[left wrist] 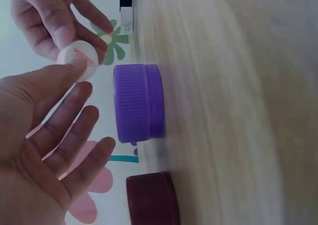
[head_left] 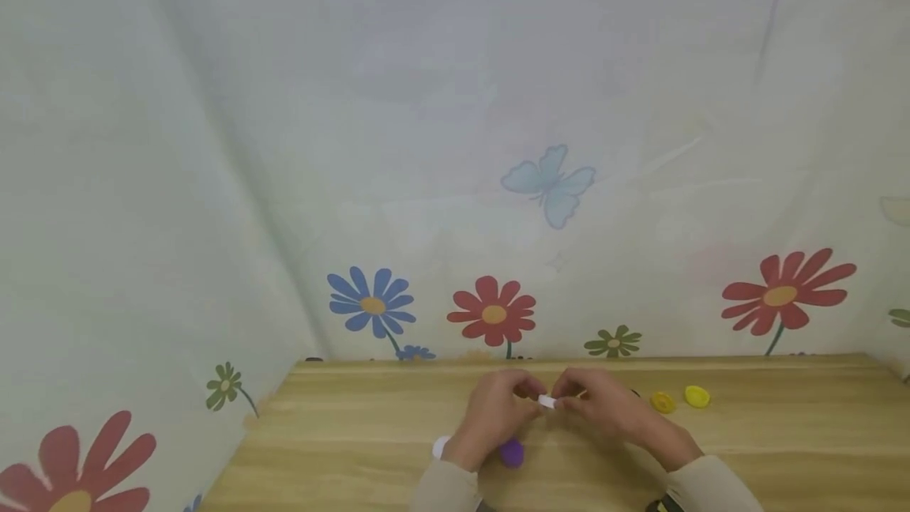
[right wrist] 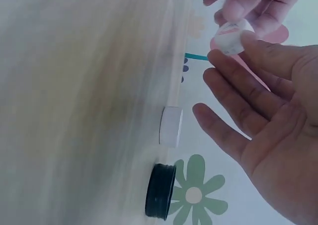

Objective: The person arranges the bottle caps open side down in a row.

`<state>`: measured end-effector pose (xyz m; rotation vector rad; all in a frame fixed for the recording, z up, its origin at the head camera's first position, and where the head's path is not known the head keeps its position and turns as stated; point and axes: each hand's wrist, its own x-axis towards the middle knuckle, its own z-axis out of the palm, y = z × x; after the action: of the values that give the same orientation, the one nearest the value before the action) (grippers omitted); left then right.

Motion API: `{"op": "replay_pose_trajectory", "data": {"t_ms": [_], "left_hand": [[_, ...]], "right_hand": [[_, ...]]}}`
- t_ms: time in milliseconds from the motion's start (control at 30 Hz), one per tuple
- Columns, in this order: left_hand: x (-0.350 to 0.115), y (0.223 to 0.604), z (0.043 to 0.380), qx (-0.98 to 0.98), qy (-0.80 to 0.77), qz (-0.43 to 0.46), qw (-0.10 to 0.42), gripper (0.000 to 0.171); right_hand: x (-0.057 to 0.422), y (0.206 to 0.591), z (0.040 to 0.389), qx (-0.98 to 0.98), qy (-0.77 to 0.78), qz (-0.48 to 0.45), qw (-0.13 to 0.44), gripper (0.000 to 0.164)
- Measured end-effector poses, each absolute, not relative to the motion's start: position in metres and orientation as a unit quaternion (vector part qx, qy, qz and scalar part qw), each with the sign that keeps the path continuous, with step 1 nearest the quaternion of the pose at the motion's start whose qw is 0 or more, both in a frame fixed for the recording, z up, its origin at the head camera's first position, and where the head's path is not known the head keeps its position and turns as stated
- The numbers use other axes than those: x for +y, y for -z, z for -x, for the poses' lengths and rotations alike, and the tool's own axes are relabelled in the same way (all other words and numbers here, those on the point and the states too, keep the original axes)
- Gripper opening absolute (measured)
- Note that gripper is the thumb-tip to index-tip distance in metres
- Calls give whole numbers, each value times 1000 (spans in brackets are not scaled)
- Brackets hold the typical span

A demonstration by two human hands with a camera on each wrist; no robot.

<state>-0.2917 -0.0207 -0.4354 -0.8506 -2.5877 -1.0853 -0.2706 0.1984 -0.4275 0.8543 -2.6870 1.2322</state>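
A small white bottle cap (head_left: 547,401) with red marks on its top is held above the table between both hands. My left hand (head_left: 496,411) pinches it between thumb and fingers from the left. From the right, my right hand (head_left: 600,403) also pinches the cap's edge. The other fingers of both hands are loosely spread in the wrist views. A ribbed purple bottle cap (left wrist: 138,103) stands on the table near my left hand, with a dark red cap (left wrist: 153,200) beside it. Near my right hand lie another white cap (right wrist: 171,127) and a black cap (right wrist: 160,191).
An orange cap (head_left: 663,402) and a yellow cap (head_left: 697,396) lie on the wood-grain table (head_left: 341,425), right of the hands. Another white cap (head_left: 441,446) is partly behind the left wrist. A flowered cloth (head_left: 426,141) hangs behind the table's far edge.
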Motion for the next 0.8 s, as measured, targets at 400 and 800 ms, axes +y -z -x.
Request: {"op": "replay_pose_trajectory", "data": {"t_ms": [400,800], "left_hand": [[-22,431,280,-850,408,330,38,12],[-25,432,274,-860,363,356,43,22]], "right_hand": [[202,437,242,-866,-443,-230,31,9],[202,438,241,-864,-456,-213,16,15]]}}
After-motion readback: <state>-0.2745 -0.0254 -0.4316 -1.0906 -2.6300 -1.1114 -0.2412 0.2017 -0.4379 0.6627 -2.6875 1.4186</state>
